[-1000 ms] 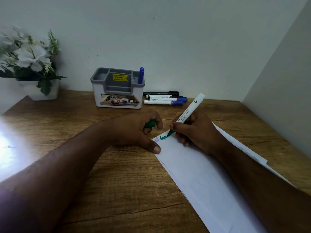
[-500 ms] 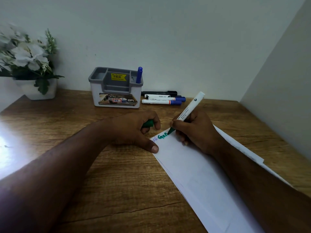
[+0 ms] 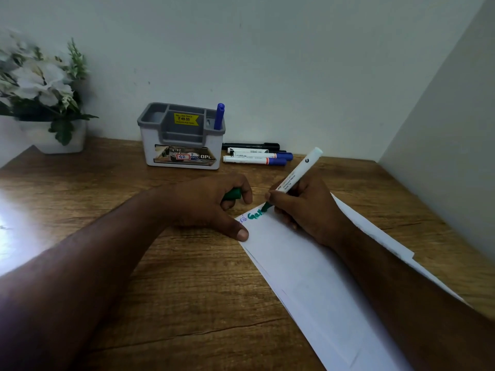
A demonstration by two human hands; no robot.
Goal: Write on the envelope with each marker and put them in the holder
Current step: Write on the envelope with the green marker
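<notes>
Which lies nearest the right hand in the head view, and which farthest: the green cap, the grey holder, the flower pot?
1. Green cap: in the left hand's fingers, just left of the right hand.
2. Grey holder: farther back, by the wall, left of centre.
3. Flower pot: far left corner of the desk.

The flowers (image 3: 40, 84) at the left are blurred and cut off by the picture's edge. Most of the green cap (image 3: 232, 194) is buried in the left hand's (image 3: 211, 207) grip. The right hand (image 3: 302, 212) covers the green marker's (image 3: 300, 174) lower barrel and the end of the green writing (image 3: 255, 216); the faint blue scrawl (image 3: 243, 219) beside it is too small to read. The envelope (image 3: 316, 285) runs under the right forearm and off the bottom edge. Only the top of the blue marker (image 3: 219, 116) shows above the holder (image 3: 182, 137). The markers lying behind (image 3: 254, 155) carry print too small to read.
</notes>
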